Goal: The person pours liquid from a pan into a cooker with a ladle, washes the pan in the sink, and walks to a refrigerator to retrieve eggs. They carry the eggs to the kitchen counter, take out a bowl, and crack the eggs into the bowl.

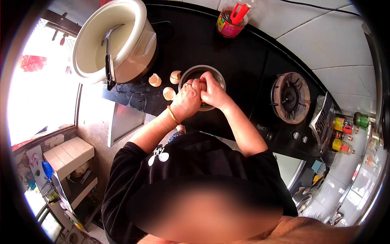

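Over a metal bowl [222, 78] on the black counter, my two hands meet with fingers bent. My left hand [187, 99], with a yellow band at the wrist, is closed around what looks like an egg [203, 86]; only a sliver of brownish shell shows between the fingers. My right hand [214, 91] presses against it from the other side, fingers closed too. Something yellow, like yolk, shows inside the bowl below the hands. Left of the bowl lie broken eggshells: one [154, 80] farthest left, one [175, 77] by the rim, and one [169, 94] near my left wrist.
A large cream pot [144, 49] with a ladle [108, 57] in it stands at the back left. A plastic jar with a red handle [233, 22] is by the tiled wall. A gas burner [290, 97] sits at the right, with several bottles [343, 146] beyond it.
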Motion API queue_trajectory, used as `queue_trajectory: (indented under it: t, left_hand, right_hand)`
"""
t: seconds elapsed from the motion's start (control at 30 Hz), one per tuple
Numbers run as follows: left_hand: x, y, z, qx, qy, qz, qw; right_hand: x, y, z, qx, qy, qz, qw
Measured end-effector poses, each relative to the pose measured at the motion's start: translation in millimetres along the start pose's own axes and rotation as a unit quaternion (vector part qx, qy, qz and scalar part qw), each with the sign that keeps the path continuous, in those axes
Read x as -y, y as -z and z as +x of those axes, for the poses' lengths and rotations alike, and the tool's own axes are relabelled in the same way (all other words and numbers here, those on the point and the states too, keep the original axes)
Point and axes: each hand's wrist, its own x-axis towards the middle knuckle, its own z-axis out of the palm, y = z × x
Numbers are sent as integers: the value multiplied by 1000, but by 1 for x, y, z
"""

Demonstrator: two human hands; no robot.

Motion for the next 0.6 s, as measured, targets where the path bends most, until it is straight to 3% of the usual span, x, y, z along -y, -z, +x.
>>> queue_trajectory:
  t: [0.23, 0.33, 0.47, 0.5, 0.6]
  left_hand:
    - [4, 0, -1, -1, 8, 3, 1000]
    - [9, 5, 2, -23, -57, 0, 998]
    - [-9, 35, 5, 21, -76, 81, 994]
    - [-3, 34, 6, 42, -32, 55, 997]
    - [12, 35, 7, 24, -94, 73, 993]
  right_hand:
    - [1, 3, -3, -1, 45, -35, 998]
    - [9, 10, -7, -3, 63, -49, 997]
    - [15, 20, -12, 0, 96, -65, 993]
    - [16, 23, -13, 2, 100, -73, 992]
    - [18, 31, -17, 8, 96, -97, 991]
